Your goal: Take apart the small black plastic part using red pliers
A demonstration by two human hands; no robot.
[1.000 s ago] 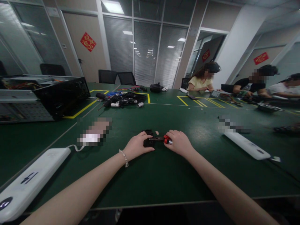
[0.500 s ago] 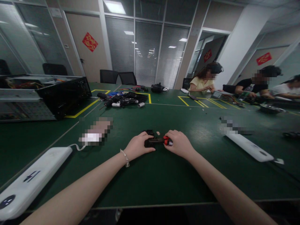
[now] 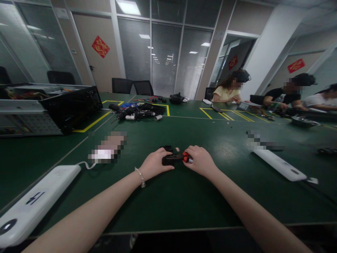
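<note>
My left hand is closed around a small black part low over the green table; its exact kind I cannot make out. In my right hand is a pair of pliers with red-and-black handles, the fingers wrapped round the grips. The dark jaws of the pliers point left and reach onto the black part. Just beyond the jaws lies a small pale fragment. Another black piece shows behind my left fingertips, partly hidden.
At left are a white power bank, a blurred-out phone and an open computer case. A pile of tools and cables lies farther back. Another white power bank is at right. Several people sit at the far right.
The pliers and my right hand have shifted very slightly left. My left hand keeps its hold on the black part.
</note>
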